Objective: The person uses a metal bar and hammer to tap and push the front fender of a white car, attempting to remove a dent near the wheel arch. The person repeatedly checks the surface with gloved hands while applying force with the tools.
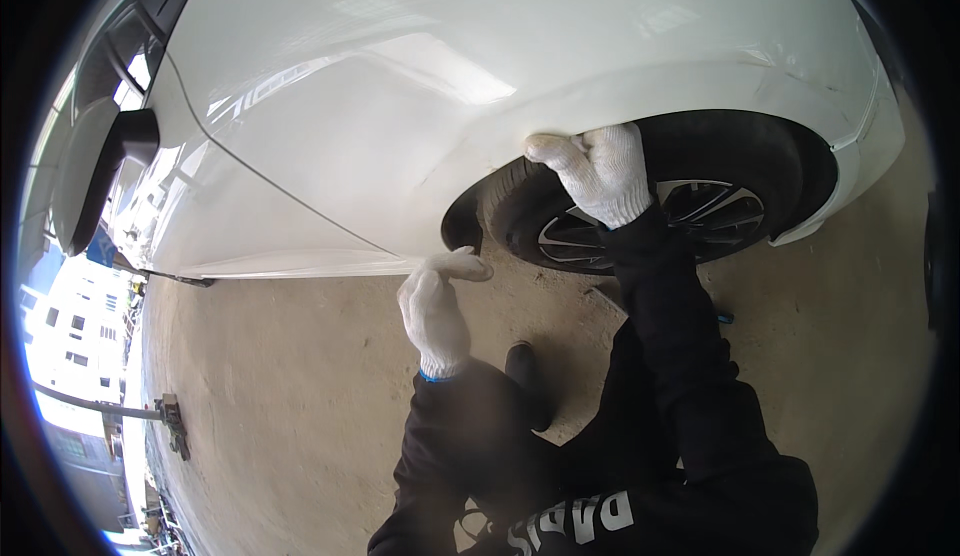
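The white car's fender (400, 166) fills the view ahead of me, with a dark wheel arch around a tire (515, 211). My right hand (605, 171), in a white knit glove, grips the arch's upper edge. Its thumb lies along the outer panel and points left, while the other fingertips are hidden behind the lip. Lower and to the left, my left hand (438, 306), gloved alike, is closed at the fender's bottom corner by the front of the arch. Its fingers bend to the right, and some are hidden from view.
The wheel's black and silver spoked rim (715, 214) sits just behind my right wrist. A side mirror (100, 176) sticks out at far left. My shoe (530, 386) stands on the brown floor (300, 386). A small blue object (726, 318) lies beside my right sleeve. A metal stand (170, 421) is at lower left.
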Demonstrator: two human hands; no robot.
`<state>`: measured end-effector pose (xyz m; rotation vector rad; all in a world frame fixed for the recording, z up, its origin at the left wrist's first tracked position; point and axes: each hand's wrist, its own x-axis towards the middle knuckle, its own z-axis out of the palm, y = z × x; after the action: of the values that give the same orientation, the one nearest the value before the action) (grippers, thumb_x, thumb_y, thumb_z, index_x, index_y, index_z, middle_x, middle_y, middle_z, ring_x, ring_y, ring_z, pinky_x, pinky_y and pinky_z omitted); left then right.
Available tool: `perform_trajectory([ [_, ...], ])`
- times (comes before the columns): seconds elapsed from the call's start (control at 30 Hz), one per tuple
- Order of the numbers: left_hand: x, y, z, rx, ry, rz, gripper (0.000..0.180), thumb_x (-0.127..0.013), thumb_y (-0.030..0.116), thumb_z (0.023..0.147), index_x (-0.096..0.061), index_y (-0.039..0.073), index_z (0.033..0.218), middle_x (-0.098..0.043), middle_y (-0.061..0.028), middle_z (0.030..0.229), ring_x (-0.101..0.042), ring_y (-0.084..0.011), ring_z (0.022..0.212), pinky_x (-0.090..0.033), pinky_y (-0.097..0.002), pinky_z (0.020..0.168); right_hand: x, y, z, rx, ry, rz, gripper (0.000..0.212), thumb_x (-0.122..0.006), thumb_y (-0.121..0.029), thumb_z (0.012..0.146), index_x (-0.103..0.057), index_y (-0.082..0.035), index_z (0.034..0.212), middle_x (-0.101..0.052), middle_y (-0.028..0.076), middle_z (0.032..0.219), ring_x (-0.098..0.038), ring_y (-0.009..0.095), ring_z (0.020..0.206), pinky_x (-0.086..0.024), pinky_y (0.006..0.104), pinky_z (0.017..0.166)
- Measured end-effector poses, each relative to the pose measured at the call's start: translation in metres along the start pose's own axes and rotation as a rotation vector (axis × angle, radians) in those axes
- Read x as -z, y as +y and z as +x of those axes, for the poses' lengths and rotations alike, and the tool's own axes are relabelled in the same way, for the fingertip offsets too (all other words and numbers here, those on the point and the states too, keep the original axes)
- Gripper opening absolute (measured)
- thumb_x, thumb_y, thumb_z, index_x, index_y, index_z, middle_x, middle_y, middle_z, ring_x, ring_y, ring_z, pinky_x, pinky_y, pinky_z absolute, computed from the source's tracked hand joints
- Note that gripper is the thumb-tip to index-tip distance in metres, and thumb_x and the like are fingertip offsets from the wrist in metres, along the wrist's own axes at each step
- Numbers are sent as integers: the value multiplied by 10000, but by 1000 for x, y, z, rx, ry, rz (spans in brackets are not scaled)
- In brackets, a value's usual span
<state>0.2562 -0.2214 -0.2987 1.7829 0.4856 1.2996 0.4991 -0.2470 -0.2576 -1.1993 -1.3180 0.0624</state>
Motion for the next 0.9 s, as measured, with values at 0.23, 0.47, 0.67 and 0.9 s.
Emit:
perform_trajectory([
  [0.23, 2, 10, -1, 94, 403, 313, 437, -470, 269, 957, -707, -84, 1059, -730, -215, 1005, -688, -313, 981, -499, -396, 971, -5, 0, -6, -96, 73, 196, 367, -732, -297, 931, -659, -8, 1146, -739, 99, 848, -719, 173, 733, -579, 313, 695],
  [0.47, -10, -9, 120, -580, 488, 812, 608, -495, 234, 945, -430, -56, 1476, -421, -333, 1502, -362, -498, 1418, -284, -575, 1176, 21, -7, -30, -26, -30, 115, 418, -677, -166, 948, -571, 0, 1317, -708, 180, 1172, -731, 257, 957, -604, 334, 760],
  [0.67, -72, 2, 124, -499, 498, 908, 750, -489, 278, 926, -274, -87, 1545, -226, -351, 1591, -200, -490, 1489, -129, -606, 1212, 39, 0, -32, -266, -86, 443, 275, -598, -115, 1004, -622, 41, 1230, -713, 170, 1153, -720, 194, 990, -601, 286, 756],
  [0.9, -137, 47, 141, -806, 214, 1015, 735, -483, 488, 978, -429, -51, 1475, -404, -275, 1520, -324, -459, 1443, -199, -617, 1188, 36, 5, -33, -222, 8, 571, 231, -525, -139, 1022, -663, 25, 1106, -716, 99, 937, -687, 137, 817, -568, 273, 708],
])
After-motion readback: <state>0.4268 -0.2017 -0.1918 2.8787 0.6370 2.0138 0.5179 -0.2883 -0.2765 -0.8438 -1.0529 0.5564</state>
